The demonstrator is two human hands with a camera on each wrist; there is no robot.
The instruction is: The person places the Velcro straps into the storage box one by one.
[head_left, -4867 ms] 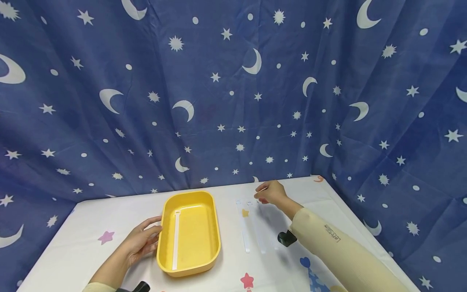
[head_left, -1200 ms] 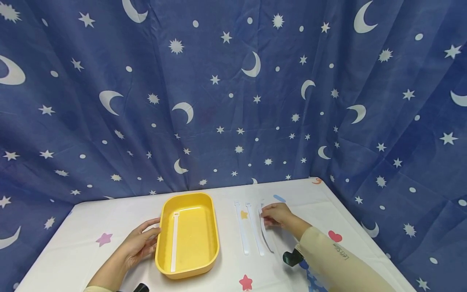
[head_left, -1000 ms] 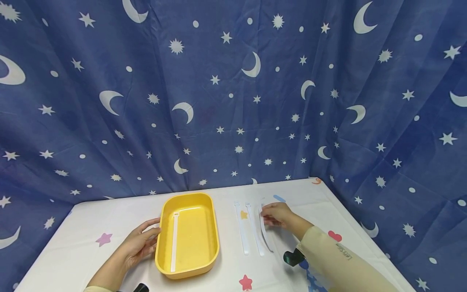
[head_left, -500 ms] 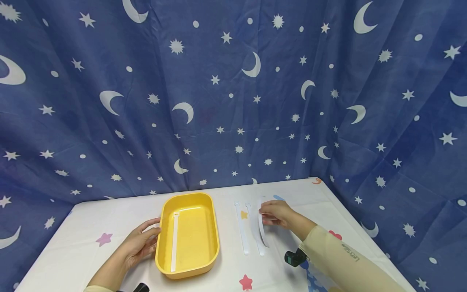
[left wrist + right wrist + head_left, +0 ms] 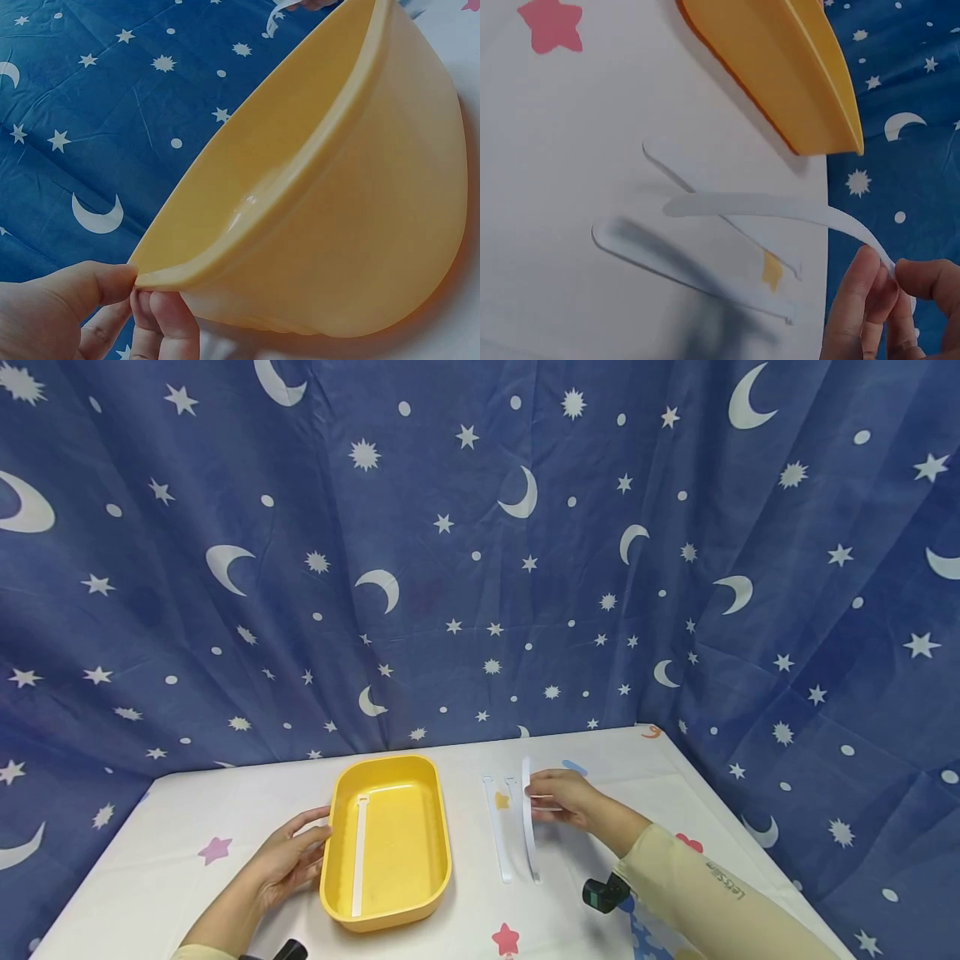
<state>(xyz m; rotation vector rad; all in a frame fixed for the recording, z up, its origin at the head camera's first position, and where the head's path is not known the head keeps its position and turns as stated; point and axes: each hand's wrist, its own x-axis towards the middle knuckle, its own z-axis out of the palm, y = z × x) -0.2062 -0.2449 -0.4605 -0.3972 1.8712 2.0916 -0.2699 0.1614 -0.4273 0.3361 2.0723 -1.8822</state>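
Note:
My right hand (image 5: 566, 797) pinches a white cable strap (image 5: 528, 827) between thumb and fingertips near its slotted end, over the table right of the tray. The strap's rounded tail arches away from the fingers in the right wrist view. Beneath it, two more white straps (image 5: 690, 274) lie flat on the tablecloth, one partly covered by the held strap. My left hand (image 5: 97, 307) pinches the rim of a yellow tray (image 5: 337, 195), thumb above and fingers below. Another white strap (image 5: 360, 852) lies lengthwise inside the tray, along its left side.
A white tablecloth (image 5: 255, 802) printed with coloured stars and hearts covers the table. Behind and to the right hangs a blue curtain (image 5: 450, 568) with white moons and stars. Dark wrist camera mounts (image 5: 606, 893) stick out below both wrists.
The right hand has picked the rightmost strap up from the table and moved it left, over the neighbouring strap. The left hand and the tray have stayed in place.

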